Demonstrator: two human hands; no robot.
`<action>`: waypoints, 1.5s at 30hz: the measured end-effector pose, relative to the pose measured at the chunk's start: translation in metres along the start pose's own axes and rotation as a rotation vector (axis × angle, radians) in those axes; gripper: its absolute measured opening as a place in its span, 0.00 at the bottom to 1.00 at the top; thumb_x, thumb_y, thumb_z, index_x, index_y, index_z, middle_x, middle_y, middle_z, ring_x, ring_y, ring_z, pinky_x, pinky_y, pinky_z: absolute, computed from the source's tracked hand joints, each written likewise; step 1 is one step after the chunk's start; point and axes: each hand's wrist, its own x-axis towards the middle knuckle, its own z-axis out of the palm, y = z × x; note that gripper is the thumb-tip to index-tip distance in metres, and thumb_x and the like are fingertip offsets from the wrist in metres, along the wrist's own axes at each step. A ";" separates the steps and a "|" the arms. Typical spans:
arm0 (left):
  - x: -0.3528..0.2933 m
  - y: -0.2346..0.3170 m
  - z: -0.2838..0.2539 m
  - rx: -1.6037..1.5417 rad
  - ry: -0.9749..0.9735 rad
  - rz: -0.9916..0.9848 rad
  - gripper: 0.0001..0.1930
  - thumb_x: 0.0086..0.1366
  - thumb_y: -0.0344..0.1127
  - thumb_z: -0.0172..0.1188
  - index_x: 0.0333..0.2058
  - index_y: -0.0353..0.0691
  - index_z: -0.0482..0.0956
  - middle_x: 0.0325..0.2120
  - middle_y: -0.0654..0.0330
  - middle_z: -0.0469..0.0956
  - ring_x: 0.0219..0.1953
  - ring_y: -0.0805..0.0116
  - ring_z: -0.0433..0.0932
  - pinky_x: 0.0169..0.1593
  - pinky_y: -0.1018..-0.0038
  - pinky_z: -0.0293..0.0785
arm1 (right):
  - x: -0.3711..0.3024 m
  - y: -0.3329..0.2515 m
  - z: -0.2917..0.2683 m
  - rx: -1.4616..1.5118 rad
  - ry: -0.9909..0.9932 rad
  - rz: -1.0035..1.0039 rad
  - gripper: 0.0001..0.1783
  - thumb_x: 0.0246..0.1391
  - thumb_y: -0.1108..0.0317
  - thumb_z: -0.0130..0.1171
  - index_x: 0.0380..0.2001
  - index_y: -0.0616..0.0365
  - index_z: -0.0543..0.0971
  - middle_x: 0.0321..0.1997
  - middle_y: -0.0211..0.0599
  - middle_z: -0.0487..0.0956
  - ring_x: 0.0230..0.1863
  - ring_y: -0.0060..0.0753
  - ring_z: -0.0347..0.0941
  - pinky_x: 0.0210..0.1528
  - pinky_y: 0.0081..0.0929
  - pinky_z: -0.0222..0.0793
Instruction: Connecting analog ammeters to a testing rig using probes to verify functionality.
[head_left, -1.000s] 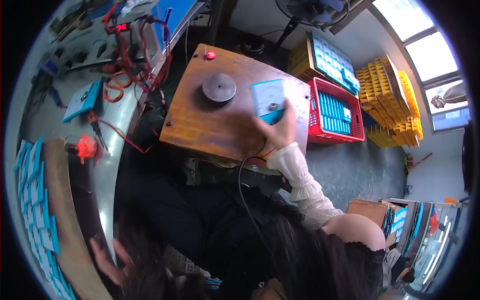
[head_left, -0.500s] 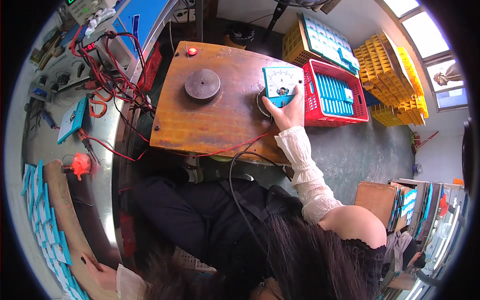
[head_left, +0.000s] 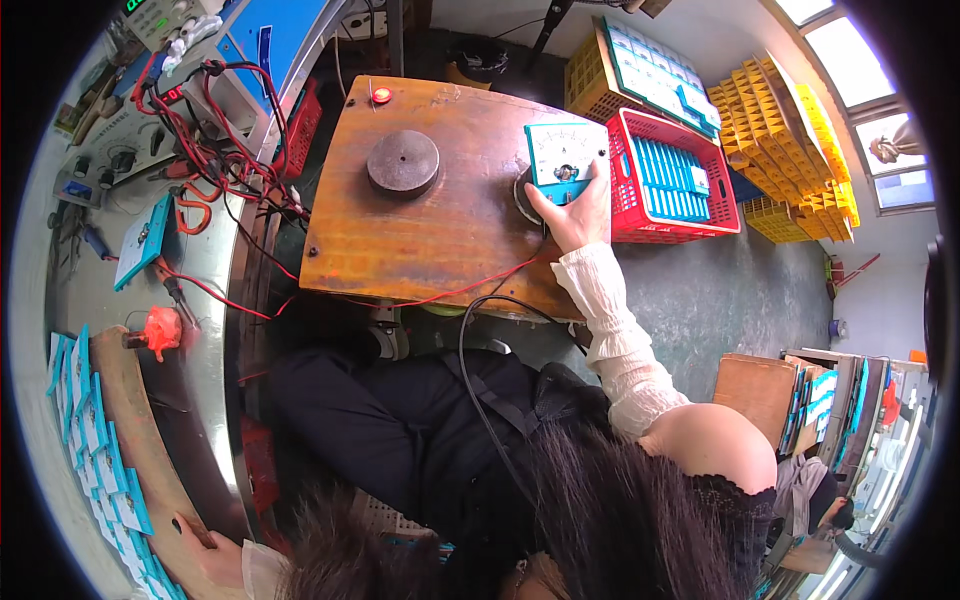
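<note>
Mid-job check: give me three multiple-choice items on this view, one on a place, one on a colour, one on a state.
1. Where is the meter?
A. on the wooden table's right part, under the right hand
B. in the red crate
C. on the steel bench

2. What colour is the small lamp at the table's far edge?
A. green
B. red
C. blue

3. How is the right hand?
A. hanging free
B. holding a cable
C. resting on the meter

A: it sits on the wooden table.
B: it is red.
C: the fingers lie on the meter's lower edge.
</note>
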 end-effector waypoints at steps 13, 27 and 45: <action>-0.016 0.000 0.010 -0.084 0.121 0.038 0.19 0.59 0.23 0.55 0.50 0.35 0.77 0.43 0.50 0.79 0.42 0.63 0.79 0.47 0.74 0.76 | 0.007 0.012 -0.001 -0.030 -0.027 -0.045 0.60 0.28 0.44 0.75 0.59 0.71 0.59 0.53 0.57 0.69 0.56 0.55 0.65 0.59 0.41 0.61; -0.076 0.172 0.020 -1.111 0.038 -0.330 0.22 0.65 0.27 0.55 0.57 0.33 0.68 0.44 0.54 0.78 0.41 0.72 0.78 0.43 0.78 0.75 | 0.007 0.013 0.015 0.250 -0.046 -0.170 0.49 0.33 0.55 0.78 0.53 0.73 0.64 0.52 0.52 0.70 0.53 0.45 0.68 0.56 0.37 0.63; -0.112 0.106 -0.013 -1.610 -0.253 -0.733 0.25 0.65 0.29 0.55 0.60 0.35 0.63 0.38 0.58 0.80 0.31 0.74 0.78 0.29 0.82 0.69 | -0.214 -0.239 -0.030 1.009 -1.855 0.006 0.13 0.52 0.79 0.63 0.41 0.69 0.74 0.37 0.37 0.81 0.38 0.23 0.78 0.42 0.19 0.75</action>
